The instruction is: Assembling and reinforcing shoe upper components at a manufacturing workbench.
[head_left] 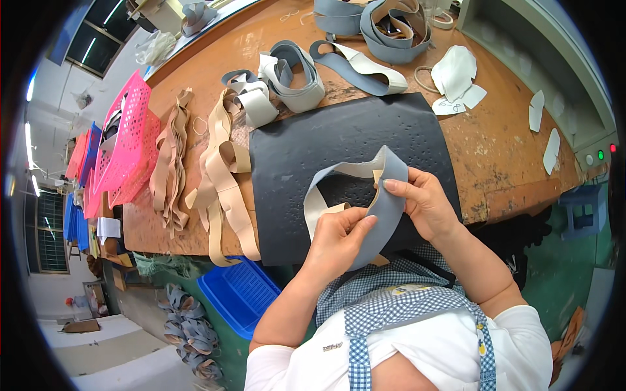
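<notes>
Blue-grey strip, bent into a loop, is held up in both hands over the front part of a dark mat. Widest of all is the wooden table beneath, its surface scuffed and marked. The black mat lies on it, pitted toward the middle. At the table's left side is a pink basket with pierced walls; a blue tray sits lower down, below the front edge. Tan strips lie in a loose heap just left of the mat, and a coiled grey roll stands behind it.

The looped strip itself looks light, thin and bendy, yet springy enough to keep its curve; I would expect it to crease under a hard pinch rather than break. Its outer face seems smooth and might slide a little, so the edges look like the surest place to take hold, with both sides supported.

The left hand has its fingers pinched together on the near left part of the band; the right hand grips the right side, thumb on the edge, fingers behind. Smallest is a beige piece at the inner edge by the right thumb; whether it is attached, I cannot tell.
</notes>
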`<state>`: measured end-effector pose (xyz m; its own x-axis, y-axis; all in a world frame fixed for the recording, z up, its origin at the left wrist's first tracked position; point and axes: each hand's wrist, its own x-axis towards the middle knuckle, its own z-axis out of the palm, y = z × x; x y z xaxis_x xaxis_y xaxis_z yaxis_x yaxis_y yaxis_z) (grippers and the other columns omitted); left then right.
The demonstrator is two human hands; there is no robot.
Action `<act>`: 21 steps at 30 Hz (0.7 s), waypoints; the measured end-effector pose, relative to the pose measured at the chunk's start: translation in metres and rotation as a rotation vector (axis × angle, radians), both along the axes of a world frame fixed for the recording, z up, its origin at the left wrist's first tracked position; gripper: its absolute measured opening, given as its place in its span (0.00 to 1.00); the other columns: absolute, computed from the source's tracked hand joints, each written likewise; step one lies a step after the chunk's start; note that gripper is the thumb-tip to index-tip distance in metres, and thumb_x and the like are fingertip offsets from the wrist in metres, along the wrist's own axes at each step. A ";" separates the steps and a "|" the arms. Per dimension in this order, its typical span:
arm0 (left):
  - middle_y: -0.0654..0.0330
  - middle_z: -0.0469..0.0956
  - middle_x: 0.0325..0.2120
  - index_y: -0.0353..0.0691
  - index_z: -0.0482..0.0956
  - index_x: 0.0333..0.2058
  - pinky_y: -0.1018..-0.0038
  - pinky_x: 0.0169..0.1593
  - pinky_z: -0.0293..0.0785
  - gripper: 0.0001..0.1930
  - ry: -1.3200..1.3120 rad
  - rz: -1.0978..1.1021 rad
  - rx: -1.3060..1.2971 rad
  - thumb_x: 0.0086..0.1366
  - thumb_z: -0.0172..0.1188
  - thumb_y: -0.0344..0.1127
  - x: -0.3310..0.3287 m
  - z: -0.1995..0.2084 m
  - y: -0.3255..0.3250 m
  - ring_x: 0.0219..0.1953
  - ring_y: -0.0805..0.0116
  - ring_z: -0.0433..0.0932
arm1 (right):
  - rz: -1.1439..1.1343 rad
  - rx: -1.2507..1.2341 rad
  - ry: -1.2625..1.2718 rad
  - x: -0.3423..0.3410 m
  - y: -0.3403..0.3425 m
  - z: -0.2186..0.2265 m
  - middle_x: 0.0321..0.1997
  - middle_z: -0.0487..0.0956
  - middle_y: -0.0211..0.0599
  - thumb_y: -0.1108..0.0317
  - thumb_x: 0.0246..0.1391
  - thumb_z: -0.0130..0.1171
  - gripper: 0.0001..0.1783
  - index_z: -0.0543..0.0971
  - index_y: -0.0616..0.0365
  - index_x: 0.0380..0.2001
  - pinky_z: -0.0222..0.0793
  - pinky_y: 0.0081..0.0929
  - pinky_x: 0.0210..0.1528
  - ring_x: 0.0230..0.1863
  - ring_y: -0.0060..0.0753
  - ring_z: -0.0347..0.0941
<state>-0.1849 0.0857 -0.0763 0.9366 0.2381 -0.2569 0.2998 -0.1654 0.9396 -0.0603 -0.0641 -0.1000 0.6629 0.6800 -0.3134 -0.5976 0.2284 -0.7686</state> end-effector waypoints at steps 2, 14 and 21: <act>0.60 0.83 0.25 0.29 0.82 0.44 0.79 0.32 0.72 0.12 -0.013 0.049 -0.084 0.68 0.59 0.32 0.002 0.007 -0.005 0.28 0.81 0.76 | 0.015 -0.018 -0.019 -0.001 0.002 -0.001 0.40 0.82 0.34 0.69 0.56 0.64 0.15 0.79 0.64 0.45 0.78 0.24 0.43 0.39 0.24 0.80; 0.60 0.83 0.28 0.29 0.82 0.45 0.81 0.33 0.72 0.12 0.006 0.063 -0.154 0.69 0.58 0.32 0.003 0.002 0.000 0.30 0.82 0.76 | -0.025 -0.058 -0.047 -0.005 0.007 -0.001 0.37 0.82 0.33 0.72 0.55 0.66 0.14 0.80 0.64 0.44 0.78 0.22 0.39 0.35 0.22 0.79; 0.61 0.83 0.27 0.30 0.82 0.43 0.80 0.32 0.72 0.11 0.009 0.139 -0.189 0.69 0.58 0.31 0.007 0.010 -0.009 0.29 0.82 0.75 | -0.056 -0.082 -0.073 -0.011 0.008 -0.008 0.36 0.82 0.33 0.72 0.53 0.67 0.14 0.80 0.63 0.43 0.77 0.22 0.39 0.35 0.22 0.79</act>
